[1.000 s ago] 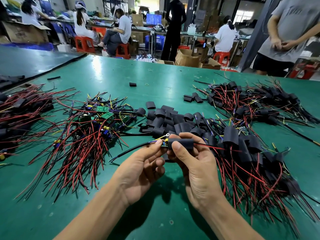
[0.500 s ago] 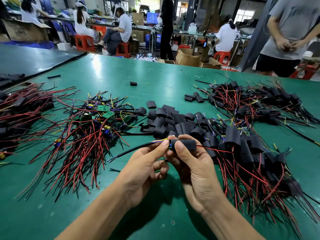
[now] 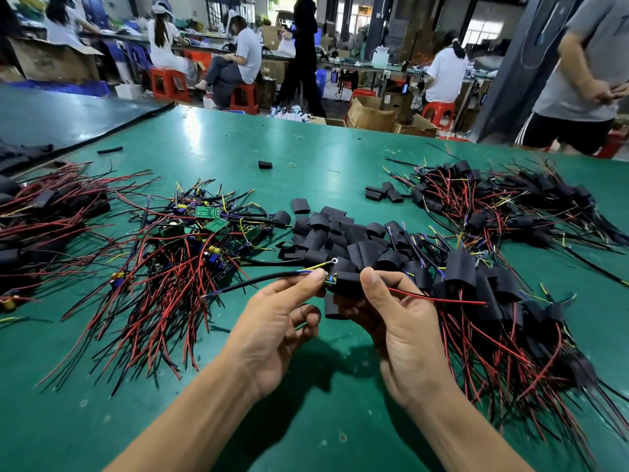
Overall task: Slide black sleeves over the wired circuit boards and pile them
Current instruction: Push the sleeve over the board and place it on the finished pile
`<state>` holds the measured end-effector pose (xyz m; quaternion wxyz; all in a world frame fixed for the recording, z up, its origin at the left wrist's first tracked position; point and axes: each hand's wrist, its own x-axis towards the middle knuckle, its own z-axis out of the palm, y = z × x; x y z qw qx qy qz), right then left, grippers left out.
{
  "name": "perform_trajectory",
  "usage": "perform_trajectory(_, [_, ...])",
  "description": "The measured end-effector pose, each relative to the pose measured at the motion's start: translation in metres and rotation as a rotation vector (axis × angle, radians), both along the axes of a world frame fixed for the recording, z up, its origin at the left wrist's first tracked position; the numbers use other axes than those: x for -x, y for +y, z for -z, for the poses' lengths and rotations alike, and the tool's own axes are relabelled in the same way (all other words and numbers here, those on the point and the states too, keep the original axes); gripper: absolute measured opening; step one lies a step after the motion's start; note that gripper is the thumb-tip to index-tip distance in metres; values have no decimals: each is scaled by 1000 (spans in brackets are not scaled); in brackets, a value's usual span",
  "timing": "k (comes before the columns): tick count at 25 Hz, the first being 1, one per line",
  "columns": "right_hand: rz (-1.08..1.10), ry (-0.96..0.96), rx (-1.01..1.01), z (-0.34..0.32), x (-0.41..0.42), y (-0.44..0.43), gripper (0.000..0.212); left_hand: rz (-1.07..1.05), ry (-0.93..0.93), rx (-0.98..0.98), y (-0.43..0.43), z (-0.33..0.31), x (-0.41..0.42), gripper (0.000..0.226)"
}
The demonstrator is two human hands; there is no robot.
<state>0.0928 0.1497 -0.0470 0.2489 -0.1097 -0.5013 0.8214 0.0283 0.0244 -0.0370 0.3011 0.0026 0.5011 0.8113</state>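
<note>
Frame centre, above green tabletop [image 3: 306, 420]: our left hand [image 3: 272, 332] pinches the small green wired circuit board [image 3: 331, 279]; our right hand [image 3: 405, 335] grips the black soft tube sleeve [image 3: 349, 282] covering most of it.

The sleeve [image 3: 349, 283] hides most of the board [image 3: 331, 279].

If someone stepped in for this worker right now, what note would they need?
Left hand pinches the wired board by its lead end; right hand grips the black sleeve nearly over it, a corner showing.
Bare boards lie heaped left, loose sleeves in the middle, sleeved ones piled right.
To do: push this sleeve home, add it to the right pile, then sleeve the rest.
</note>
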Motion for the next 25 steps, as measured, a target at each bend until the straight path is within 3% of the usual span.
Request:
perform_trajectory(4, [-47, 44, 119, 3, 0, -10, 33, -9, 10, -33, 3, 2, -2, 33])
perform_trajectory(8, [-111, 57, 191, 3, -1, -15, 29, 72, -32, -103, 4, 4, -3, 46])
perform_trajectory(12, [-163, 34, 155, 1, -2, -10, 48, 118, -42, -124, -3, 4, 4, 56])
perform_trajectory(15, [-237, -24, 191, -5, -3, -3, 53, 74, -12, -90, -6, 5, 10, 42])
perform_trajectory(17, [-317, -112, 179, -9, -5, 0, 43, 71, -11, -71, -9, 4, 16, 25])
perform_trajectory(21, [-532, -234, 43, -12, -11, -3, 29, 189, 5, -65, -14, 3, 18, 15])
perform_trajectory(23, [-503, -184, 18, -13, -10, -5, 31, 242, 50, -71, -15, 2, 17, 17])
perform_trajectory(25, [-320, -63, 64, -16, -9, -2, 24, 262, 90, -75, -15, 2, 17, 25])
